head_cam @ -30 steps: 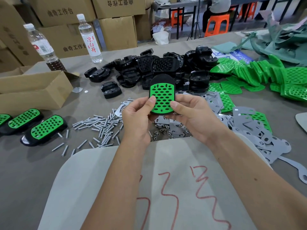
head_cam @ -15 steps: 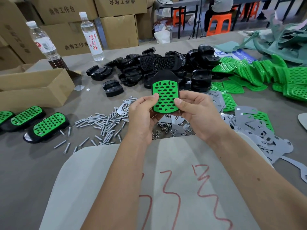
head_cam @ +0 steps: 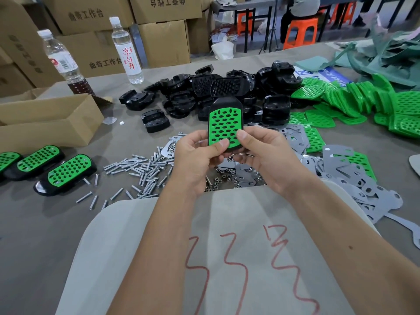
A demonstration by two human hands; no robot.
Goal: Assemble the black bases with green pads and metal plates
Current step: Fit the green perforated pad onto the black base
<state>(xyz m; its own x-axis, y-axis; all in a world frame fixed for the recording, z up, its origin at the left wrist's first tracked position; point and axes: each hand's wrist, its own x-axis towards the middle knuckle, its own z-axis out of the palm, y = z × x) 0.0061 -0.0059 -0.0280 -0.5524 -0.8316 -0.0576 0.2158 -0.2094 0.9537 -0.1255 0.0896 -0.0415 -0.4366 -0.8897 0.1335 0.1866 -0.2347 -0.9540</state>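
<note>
1. So the black base (head_cam: 225,105) with a green pad (head_cam: 223,129) on its face is held up mid-air, right in the centre of the view. Its long axis runs 12 to 6, rounded end up at 12, and both hands grip only the 6 o'clock end.
2. Left hand (head_cam: 195,160) comes in from 7 o'clock, fingers curled behind the base, thumb pressing the pad's lower edge. Right hand (head_cam: 263,155) comes in from 5 o'clock, thumb on the pad's right side, fingers wrapped underneath. Both are clamped on it, about equally near.
3. My guess: the pad is being seated, so the thumbs need to work upward toward 12, where most of the pad sits unpressed.
4. Materials: the base looks like hard, glossy moulded plastic; the pad is thin, matte and rubbery, full of oval holes.
5. Flat grey metal plates (head_cam: 341,169) lie at 3 o'clock, shiny screws (head_cam: 141,169) at 9, finished pieces (head_cam: 66,173) further out at 9.
</note>
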